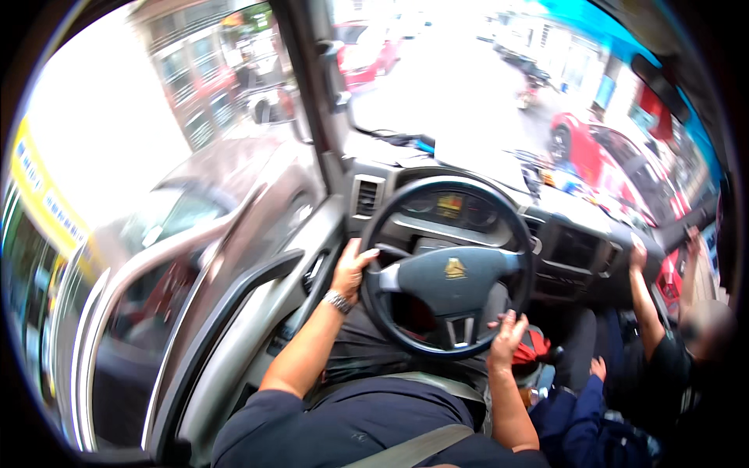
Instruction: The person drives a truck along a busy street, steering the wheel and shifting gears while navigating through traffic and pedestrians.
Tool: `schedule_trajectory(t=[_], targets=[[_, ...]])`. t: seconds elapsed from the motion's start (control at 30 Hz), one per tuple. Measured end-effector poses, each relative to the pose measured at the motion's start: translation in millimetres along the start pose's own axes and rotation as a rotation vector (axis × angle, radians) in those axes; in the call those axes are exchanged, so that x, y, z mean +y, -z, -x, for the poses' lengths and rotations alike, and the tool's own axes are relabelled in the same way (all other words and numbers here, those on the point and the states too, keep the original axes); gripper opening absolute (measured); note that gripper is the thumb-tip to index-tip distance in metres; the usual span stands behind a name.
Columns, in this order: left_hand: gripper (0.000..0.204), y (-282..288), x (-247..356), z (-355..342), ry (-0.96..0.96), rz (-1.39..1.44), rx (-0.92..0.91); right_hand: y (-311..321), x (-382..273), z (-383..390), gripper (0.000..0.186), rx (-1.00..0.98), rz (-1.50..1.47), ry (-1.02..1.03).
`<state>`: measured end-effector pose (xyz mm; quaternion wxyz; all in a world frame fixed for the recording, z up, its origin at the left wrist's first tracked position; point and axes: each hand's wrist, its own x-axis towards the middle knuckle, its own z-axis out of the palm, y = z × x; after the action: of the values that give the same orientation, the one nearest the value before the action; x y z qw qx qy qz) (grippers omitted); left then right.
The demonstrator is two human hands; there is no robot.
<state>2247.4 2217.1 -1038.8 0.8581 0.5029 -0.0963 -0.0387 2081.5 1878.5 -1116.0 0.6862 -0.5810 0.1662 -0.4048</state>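
A dark steering wheel (455,269) with a gold emblem on its hub stands in front of me. My left hand (352,271) is closed on the left side of its rim, thumb lying across the rim, and a metal watch (338,301) circles that wrist. At the lower right of the rim, my right hand (508,341) grips with bent fingers, partly hidden by the wheel. Behind the wheel, the instrument cluster (450,206) shows a lit display.
A dashboard (573,248) runs right. Two people sit there; one has a hand (638,253) on the dash. On my left is the door (257,327), with a brownish car (226,175) close outside. Ahead right stands a red car (616,160); the road is overexposed.
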Motion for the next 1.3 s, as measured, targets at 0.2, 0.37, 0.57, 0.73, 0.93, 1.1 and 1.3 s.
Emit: schedule_trajectory(t=[0.2,0.37,0.57,0.73,0.93,1.1,1.3], targets=[[0.050,-6.0,16.7,-6.0,-0.138,-0.431,0.157,-10.3,-5.1,20.5,0.042,-0.081,-0.023,-0.096],[0.049,-13.8,28.1,-59.7,-0.169,-0.657,0.004,6.0,-27.8,47.5,0.044,-0.196,-0.141,-0.264],[0.046,-35.5,50.1,-80.6,-0.167,-0.826,-0.035,65.5,-23.7,5.5,0.044,-0.403,0.259,-0.098],[0.044,-48.4,71.6,-78.4,-0.169,-0.983,-0.031,109.8,-104.0,-61.8,0.041,-0.245,1.002,0.551],[0.052,-72.5,92.4,-97.2,-0.266,-1.288,-0.026,176.2,-82.7,-102.5,0.043,-0.244,1.398,0.285],[0.059,-86.3,86.0,-114.9,-0.267,-1.395,-0.011,170.9,-85.5,-90.0,0.028,-0.062,1.124,0.258],[0.069,-96.5,103.0,-108.3,-0.220,-1.499,-0.096,184.4,-76.5,-74.7,0.029,-0.158,1.162,0.456]])
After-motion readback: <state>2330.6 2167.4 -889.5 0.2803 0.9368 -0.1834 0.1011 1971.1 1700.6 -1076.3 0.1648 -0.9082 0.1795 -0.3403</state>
